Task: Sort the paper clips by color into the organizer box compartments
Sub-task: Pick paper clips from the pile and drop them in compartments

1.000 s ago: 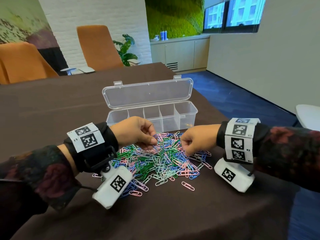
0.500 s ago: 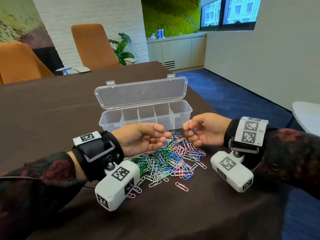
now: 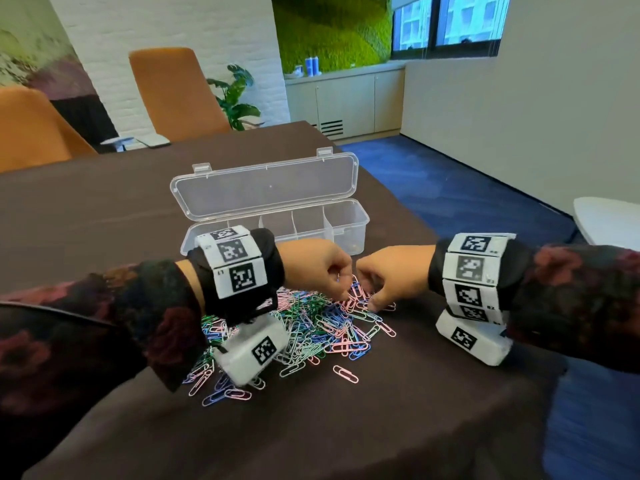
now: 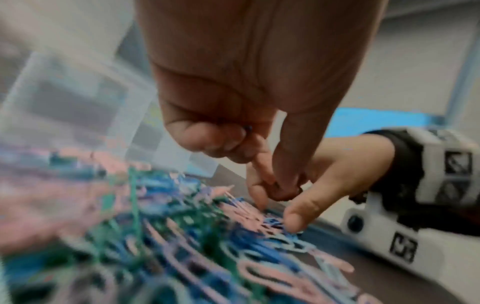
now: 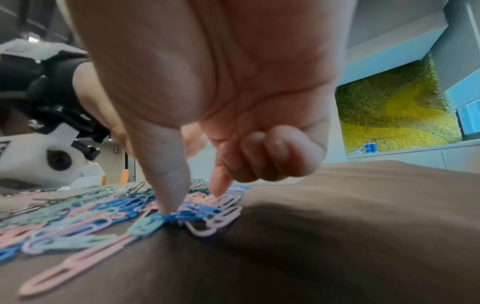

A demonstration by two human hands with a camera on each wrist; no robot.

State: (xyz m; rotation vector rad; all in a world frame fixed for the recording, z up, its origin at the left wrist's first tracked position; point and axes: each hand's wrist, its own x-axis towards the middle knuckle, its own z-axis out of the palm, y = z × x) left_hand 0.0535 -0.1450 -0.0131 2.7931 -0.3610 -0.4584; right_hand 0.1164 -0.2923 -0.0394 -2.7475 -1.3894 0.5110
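Observation:
A heap of pink, blue, green and pale paper clips (image 3: 311, 323) lies on the brown table in front of the clear organizer box (image 3: 346, 233), whose lid (image 3: 266, 188) stands open. My left hand (image 3: 341, 292) reaches down onto the heap's far right part. Its fingers are curled, with thumb and forefinger pinched together (image 4: 280, 189), and a blue bit shows inside the curl. My right hand (image 3: 370, 299) faces it, almost touching. In the right wrist view its thumb (image 5: 171, 203) presses a blue clip and its forefinger (image 5: 221, 185) touches pink ones, apart from each other.
One pink clip (image 3: 345, 373) lies loose in front of the heap. Bare brown tablecloth (image 3: 346, 427) spreads toward me. The table's right edge drops to blue carpet. Two orange chairs (image 3: 176, 91) stand behind the table and a white seat (image 3: 609, 220) is at the right.
Half a second ago both hands were lifted in front of the box with looser fingers. Both have since dropped back onto the heap, fingertips down.

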